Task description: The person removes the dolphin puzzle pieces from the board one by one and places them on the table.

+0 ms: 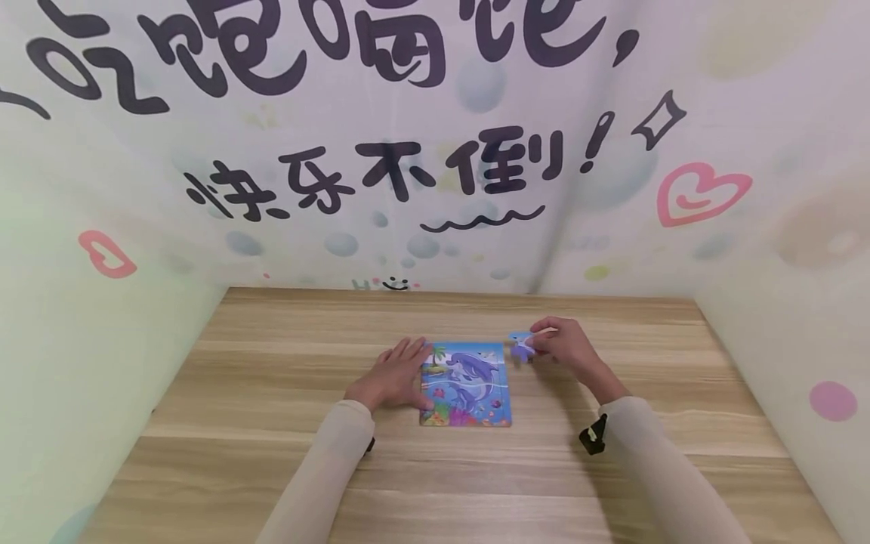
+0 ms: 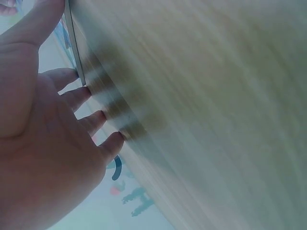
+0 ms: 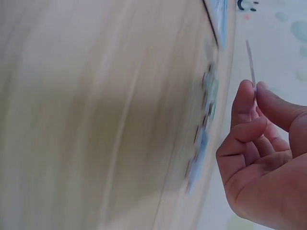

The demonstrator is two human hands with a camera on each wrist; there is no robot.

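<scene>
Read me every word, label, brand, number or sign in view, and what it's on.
"吃饱喝饱," on the back wall, tops cut off.
"快乐不倒!" below it, same wall.
Pale lettering by the smiley: too faint to read.
Puzzle, and piece in the right hand: no readable text.

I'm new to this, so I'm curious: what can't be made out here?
Puzzle: head view, left side partly under left hand.
Piece: head view, right part behind right hand; right wrist view, edge-on, picture unseen.
Loose flat things: right wrist view, too blurred.
Top writing: head view, cut off by upper edge.
</scene>
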